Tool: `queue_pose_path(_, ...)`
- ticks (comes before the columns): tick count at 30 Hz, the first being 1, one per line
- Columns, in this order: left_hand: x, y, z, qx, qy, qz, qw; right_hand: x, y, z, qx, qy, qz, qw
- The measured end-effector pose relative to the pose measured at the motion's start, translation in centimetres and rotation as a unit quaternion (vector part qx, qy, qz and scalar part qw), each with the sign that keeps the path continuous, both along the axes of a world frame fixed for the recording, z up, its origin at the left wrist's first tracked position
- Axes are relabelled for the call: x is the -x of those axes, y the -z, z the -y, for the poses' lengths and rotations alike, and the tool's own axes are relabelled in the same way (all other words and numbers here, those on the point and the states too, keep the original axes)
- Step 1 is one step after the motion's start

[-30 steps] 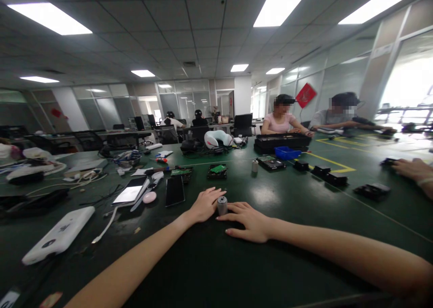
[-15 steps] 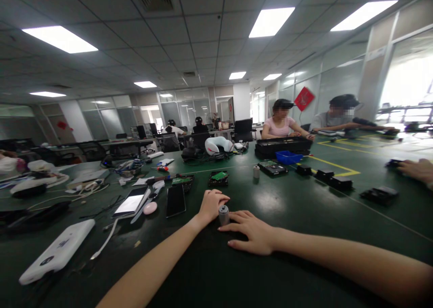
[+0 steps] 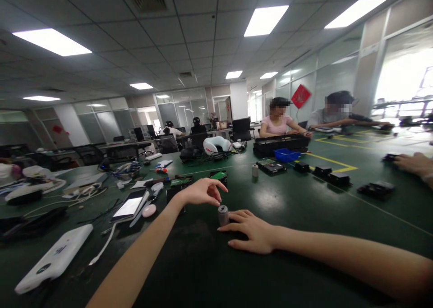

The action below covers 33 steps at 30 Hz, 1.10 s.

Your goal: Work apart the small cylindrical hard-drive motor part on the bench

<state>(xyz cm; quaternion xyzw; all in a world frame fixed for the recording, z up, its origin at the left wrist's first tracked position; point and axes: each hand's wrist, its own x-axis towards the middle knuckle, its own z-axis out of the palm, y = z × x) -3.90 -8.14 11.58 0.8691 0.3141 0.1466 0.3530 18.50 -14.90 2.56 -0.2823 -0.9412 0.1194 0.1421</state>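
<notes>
The left grip (image 3: 202, 191), thumb and fingers parted, hovers by the top of a small grey cylinder (image 3: 223, 216) standing upright on the green table (image 3: 189, 272); the right grip (image 3: 256, 232), fingers spread, has fingertips against the cylinder's right side.

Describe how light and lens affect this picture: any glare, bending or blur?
Head view: ceiling lamps and the right window glow white; head view: pale glare on the green table beyond the right hand; head view: the wide lens seems to stretch things near the edges; head view: clutter at far left looks soft, the grey cylinder clearer.
</notes>
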Motion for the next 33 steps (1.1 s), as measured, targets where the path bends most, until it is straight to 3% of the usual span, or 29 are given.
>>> queue_pose_path(8, -1.1, 0.8, 0.0, 0.032, 0.032, 0.014, 0.999, -0.1, -0.3, 0.2, -0.009, 0.003, 0.002, 1.0)
queue_pose_path(20, -1.3, -0.3, 1.3, -0.056, 0.004, -0.04, 0.998, -0.1, -0.3, 0.3, 0.0, 0.002, 0.005, 1.0)
queue_pose_path(33, -1.3, -0.1, 1.2, -0.054, 0.028, -0.079, 0.995, 0.0, 0.4, -0.3, -0.012, 0.001, 0.012, 1.0)
